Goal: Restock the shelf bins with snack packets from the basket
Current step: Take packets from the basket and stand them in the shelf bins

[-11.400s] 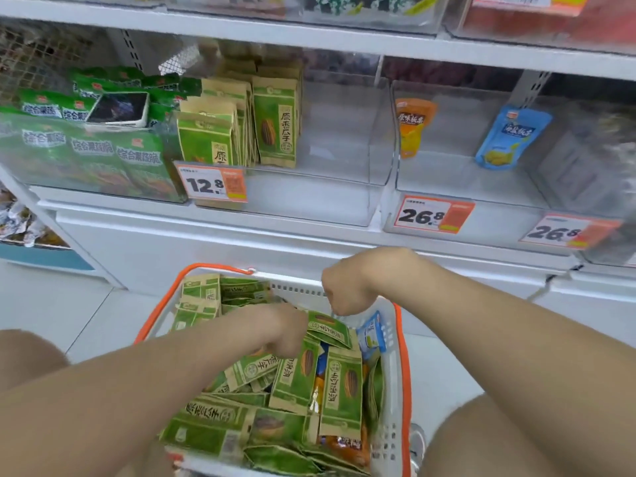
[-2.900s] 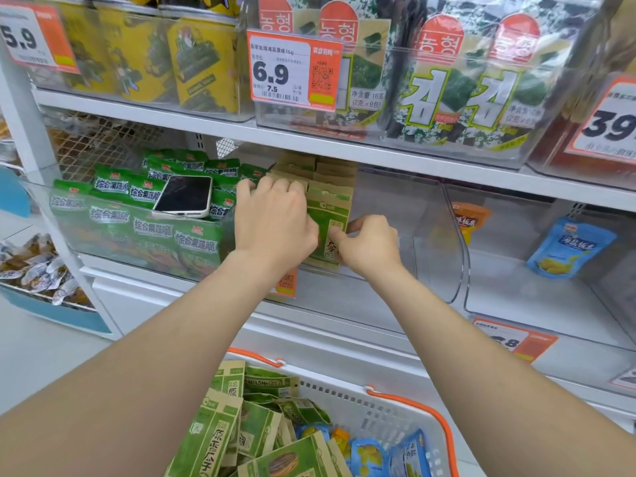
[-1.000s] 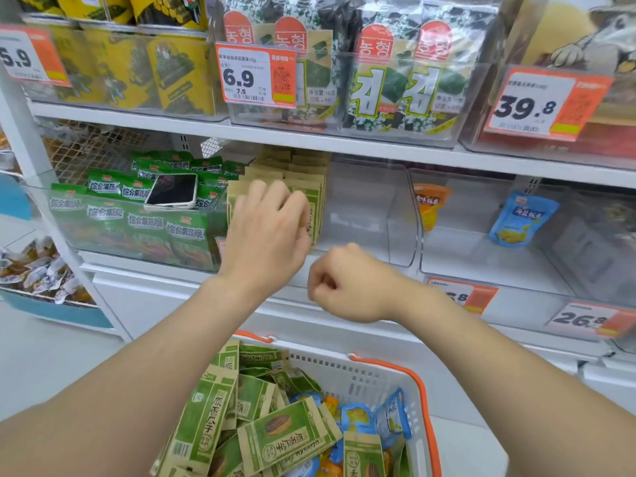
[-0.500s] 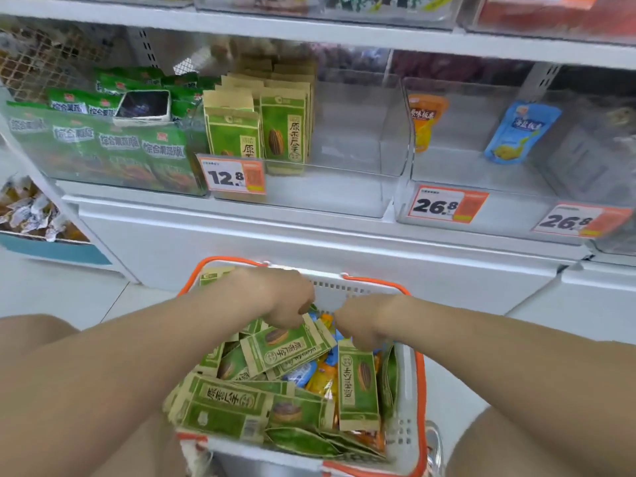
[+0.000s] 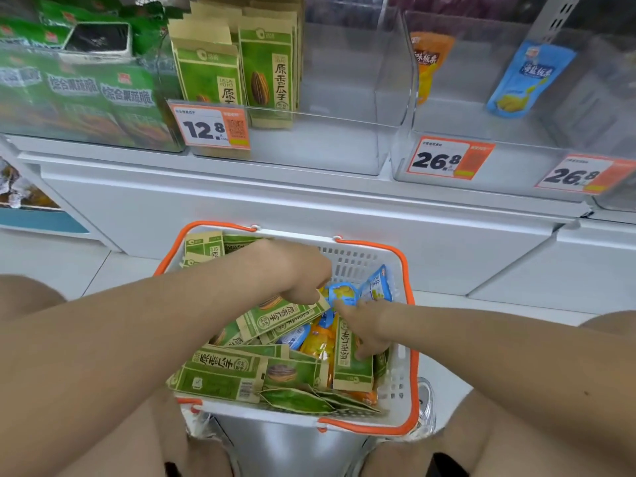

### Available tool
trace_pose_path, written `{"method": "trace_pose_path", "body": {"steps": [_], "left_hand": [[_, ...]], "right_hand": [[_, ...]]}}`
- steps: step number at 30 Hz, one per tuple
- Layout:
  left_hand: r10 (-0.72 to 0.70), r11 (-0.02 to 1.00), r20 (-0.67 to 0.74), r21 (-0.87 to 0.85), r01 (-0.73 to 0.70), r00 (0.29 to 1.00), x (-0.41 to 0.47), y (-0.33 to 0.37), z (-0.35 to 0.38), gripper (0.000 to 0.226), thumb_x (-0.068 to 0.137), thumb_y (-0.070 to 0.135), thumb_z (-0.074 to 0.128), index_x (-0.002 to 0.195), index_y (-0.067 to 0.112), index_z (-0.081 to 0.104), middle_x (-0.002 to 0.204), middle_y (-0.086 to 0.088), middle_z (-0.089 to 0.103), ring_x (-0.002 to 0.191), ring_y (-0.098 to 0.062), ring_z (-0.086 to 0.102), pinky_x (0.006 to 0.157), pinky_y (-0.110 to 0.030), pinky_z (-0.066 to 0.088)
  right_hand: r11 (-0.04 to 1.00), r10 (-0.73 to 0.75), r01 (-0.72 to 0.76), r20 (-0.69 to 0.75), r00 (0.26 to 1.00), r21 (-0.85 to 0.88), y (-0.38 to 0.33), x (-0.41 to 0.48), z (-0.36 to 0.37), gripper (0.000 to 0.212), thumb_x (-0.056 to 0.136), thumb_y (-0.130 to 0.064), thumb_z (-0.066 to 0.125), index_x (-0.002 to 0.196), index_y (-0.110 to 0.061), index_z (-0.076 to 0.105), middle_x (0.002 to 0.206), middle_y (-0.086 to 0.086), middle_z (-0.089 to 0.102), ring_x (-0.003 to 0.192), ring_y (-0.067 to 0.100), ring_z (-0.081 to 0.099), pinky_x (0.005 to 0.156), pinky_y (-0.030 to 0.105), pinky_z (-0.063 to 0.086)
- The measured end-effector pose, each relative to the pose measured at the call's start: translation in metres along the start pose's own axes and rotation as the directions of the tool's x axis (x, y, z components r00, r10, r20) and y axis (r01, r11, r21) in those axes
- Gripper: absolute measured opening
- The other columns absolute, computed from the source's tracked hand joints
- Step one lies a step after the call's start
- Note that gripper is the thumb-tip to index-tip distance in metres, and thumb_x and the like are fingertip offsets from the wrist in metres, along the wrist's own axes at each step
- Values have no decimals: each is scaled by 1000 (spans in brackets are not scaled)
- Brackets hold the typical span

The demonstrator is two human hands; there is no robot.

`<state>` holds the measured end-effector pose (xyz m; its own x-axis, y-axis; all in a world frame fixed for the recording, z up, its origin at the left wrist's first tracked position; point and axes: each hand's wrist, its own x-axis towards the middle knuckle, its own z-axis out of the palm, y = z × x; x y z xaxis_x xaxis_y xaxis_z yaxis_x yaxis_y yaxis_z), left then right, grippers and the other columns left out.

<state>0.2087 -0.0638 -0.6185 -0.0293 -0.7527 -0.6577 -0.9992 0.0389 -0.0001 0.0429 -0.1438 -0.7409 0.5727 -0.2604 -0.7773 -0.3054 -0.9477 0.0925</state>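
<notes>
The white basket (image 5: pixel 403 368) with orange handles sits between my knees, filled with green seed packets (image 5: pixel 223 371) and some blue packets (image 5: pixel 378 286) and orange packets (image 5: pixel 318 343). My left hand (image 5: pixel 296 271) is down in the basket and pinches one end of a flat green packet (image 5: pixel 285 315). My right hand (image 5: pixel 366 327) curls its fingers over the top of another green packet (image 5: pixel 351 368) standing at the basket's right side. Above, a clear shelf bin (image 5: pixel 344 142) holds upright green packets (image 5: pixel 266 77) in its left part.
The bin to the right holds one orange packet (image 5: pixel 430 62) and one blue packet (image 5: pixel 530 80). A phone (image 5: pixel 99 38) lies on green bags (image 5: pixel 103 98) in the left bin. Price tags (image 5: pixel 211 127) hang on the bin fronts. A white cabinet front stands behind the basket.
My view has dropped lower toward the basket. The left hand has moved right, keeping the flat green packet. The right hand has sunk onto the standing green packet.
</notes>
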Motion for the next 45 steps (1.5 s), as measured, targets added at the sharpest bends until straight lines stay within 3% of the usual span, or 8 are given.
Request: {"method": "trace_pose_path", "body": {"steps": [9,17,21,26,31,35,39,45], "left_hand": [[-17,998,66,56,14,998,-6,-3,2,37,100,31,55,134,16,62,119,-7,69,86,-24,61,61,-30,45],[-163,979,-1,-120,162,987,-27,-17,-14,40,95,19,55,133,6,51,97,-6,58,86,-27,59,68,-37,49],[-331,922,-232,-287,260,915,-35,-34,-22,21,104,29,41,116,15,49,127,-19,62,111,-39,60,80,-39,44],[-624,759,-496,-570,315,603,-56,-51,-38,75,103,68,9,89,18,64,101,-15,69,96,-39,65,78,-43,48],[-786,461,-441,-885,-66,433,-77,-55,-53,68,101,72,24,93,13,58,77,-14,72,61,-31,74,66,-46,60],[-818,173,-402,-855,-489,412,-83,-42,-69,40,110,42,44,109,8,63,90,-13,75,61,-27,76,53,-44,63],[-808,359,-537,-777,-517,245,-79,-48,-74,33,110,40,46,98,17,66,85,-2,76,76,-23,73,68,-55,59],[-700,443,-651,-718,-536,294,-86,-52,-85,29,110,31,51,97,21,75,87,10,79,79,-5,74,72,-37,59]], "right_hand": [[984,-142,145,-32,989,104,-11,-13,-50,46,101,-47,62,120,-5,62,111,9,64,103,30,61,83,37,50],[891,-100,274,-433,896,361,5,-31,-112,31,96,-26,68,124,-14,61,105,6,67,96,27,62,80,34,50],[639,232,326,-578,782,697,22,-51,-148,9,86,-11,63,93,-17,62,81,5,68,73,30,68,57,38,54],[172,634,564,-528,564,808,27,-81,-181,9,85,-11,58,81,-19,56,68,2,57,58,23,55,42,21,39],[-13,762,755,-483,432,655,24,-105,-195,18,94,-13,54,94,-22,70,61,-1,57,53,17,50,48,26,38],[-201,734,775,-431,524,600,16,-109,-200,17,87,-11,63,99,-14,74,86,7,78,77,25,74,62,33,56],[-117,639,701,-487,596,703,7,-109,-204,21,86,-8,68,105,-10,60,81,8,76,79,30,76,75,43,61],[153,563,758,-686,460,634,5,-111,-221,27,103,-51,49,116,-31,62,100,-5,77,90,13,75,85,45,61]]}}
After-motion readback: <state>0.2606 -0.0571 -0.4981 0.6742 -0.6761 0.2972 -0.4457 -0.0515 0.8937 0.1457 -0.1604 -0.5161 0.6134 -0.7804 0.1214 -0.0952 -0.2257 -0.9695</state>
